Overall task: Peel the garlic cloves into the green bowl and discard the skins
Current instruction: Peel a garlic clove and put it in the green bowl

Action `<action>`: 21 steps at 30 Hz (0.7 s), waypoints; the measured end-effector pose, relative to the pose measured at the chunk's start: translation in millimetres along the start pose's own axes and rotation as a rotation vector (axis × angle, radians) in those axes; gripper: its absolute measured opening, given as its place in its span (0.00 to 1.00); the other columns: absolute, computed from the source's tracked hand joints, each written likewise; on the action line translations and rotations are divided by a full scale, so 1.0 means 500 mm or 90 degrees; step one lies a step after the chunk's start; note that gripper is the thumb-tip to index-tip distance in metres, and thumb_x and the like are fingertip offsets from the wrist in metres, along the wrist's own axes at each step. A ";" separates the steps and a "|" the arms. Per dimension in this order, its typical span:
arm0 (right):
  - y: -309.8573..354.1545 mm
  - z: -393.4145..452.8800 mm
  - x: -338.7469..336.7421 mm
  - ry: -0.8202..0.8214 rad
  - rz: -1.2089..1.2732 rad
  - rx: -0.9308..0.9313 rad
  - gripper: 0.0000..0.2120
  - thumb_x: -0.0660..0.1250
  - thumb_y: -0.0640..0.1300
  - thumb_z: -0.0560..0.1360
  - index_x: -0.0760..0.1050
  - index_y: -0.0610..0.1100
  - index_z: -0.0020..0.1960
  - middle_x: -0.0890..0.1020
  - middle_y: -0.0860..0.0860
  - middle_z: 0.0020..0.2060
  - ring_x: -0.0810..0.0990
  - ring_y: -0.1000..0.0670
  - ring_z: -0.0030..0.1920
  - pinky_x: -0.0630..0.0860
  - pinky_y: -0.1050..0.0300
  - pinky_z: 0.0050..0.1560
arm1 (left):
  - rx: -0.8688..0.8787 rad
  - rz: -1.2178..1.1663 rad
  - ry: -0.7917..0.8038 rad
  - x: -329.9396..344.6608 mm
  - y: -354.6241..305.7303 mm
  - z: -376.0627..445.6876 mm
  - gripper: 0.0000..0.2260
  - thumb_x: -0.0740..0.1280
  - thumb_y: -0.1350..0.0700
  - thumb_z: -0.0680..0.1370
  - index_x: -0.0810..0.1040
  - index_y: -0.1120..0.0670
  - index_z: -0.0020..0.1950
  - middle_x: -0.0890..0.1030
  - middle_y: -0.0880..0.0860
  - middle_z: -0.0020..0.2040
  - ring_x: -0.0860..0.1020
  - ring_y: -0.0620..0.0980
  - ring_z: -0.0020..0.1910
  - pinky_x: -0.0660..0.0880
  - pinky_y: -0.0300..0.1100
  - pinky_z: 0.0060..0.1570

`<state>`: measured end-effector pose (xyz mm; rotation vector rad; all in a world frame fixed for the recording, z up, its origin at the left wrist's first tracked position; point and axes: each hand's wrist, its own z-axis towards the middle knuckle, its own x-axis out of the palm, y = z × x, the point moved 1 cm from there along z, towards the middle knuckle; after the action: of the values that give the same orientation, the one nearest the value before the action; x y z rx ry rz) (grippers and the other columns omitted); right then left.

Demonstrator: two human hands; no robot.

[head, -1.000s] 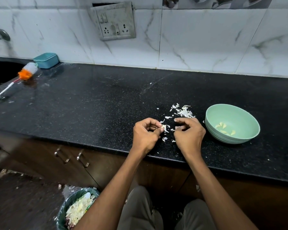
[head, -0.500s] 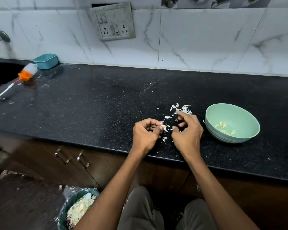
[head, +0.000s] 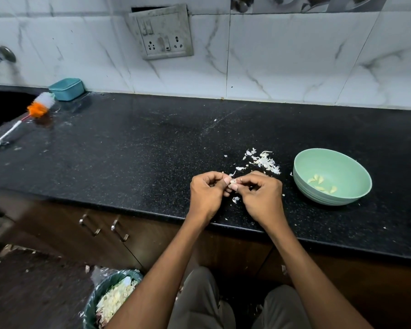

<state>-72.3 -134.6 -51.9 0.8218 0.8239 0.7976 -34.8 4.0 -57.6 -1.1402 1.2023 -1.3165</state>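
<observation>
Between the left hand (head: 208, 193) and right hand (head: 259, 198), a garlic clove (head: 233, 181) is pinched by curled fingertips, with loose skins (head: 263, 161) just beyond and the green bowl (head: 331, 176) to the right.

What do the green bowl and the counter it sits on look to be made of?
Green bowl: probably matte plastic or a similar composite, with an even pale colour, soft sheen and ridged lower wall. Counter: looks like polished black stone, likely granite, speckled and faintly reflective.
</observation>
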 end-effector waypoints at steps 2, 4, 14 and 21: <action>0.002 0.000 0.000 0.005 -0.008 -0.004 0.07 0.79 0.32 0.69 0.87 0.42 0.41 0.85 0.53 0.38 0.83 0.53 0.39 0.79 0.59 0.42 | 0.004 0.013 -0.003 0.001 0.001 0.001 0.05 0.70 0.65 0.79 0.84 0.63 0.44 0.86 0.60 0.40 0.82 0.49 0.35 0.80 0.42 0.40; 0.000 0.001 -0.001 0.016 -0.025 -0.018 0.07 0.77 0.32 0.71 0.87 0.42 0.43 0.85 0.53 0.39 0.83 0.54 0.40 0.80 0.58 0.45 | 0.005 0.021 -0.009 0.000 0.002 0.001 0.05 0.71 0.65 0.79 0.84 0.61 0.44 0.86 0.59 0.39 0.82 0.48 0.35 0.80 0.41 0.40; -0.002 -0.011 -0.023 -0.092 -0.063 -0.056 0.05 0.76 0.33 0.71 0.87 0.41 0.44 0.85 0.52 0.37 0.75 0.58 0.27 0.71 0.65 0.29 | 0.050 0.105 0.000 -0.004 0.012 0.004 0.07 0.73 0.62 0.77 0.84 0.52 0.41 0.84 0.49 0.37 0.81 0.47 0.39 0.83 0.49 0.44; 0.014 -0.006 -0.073 -0.125 -0.071 -0.058 0.05 0.76 0.33 0.70 0.87 0.43 0.40 0.83 0.51 0.33 0.73 0.58 0.26 0.72 0.62 0.28 | 0.077 0.135 0.025 0.003 0.002 -0.003 0.06 0.74 0.64 0.75 0.84 0.54 0.42 0.84 0.47 0.38 0.80 0.43 0.38 0.81 0.42 0.44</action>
<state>-92.9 -161.3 -36.6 0.7531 0.6482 0.6396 -36.5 2.9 -58.9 -0.8781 1.2190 -1.2367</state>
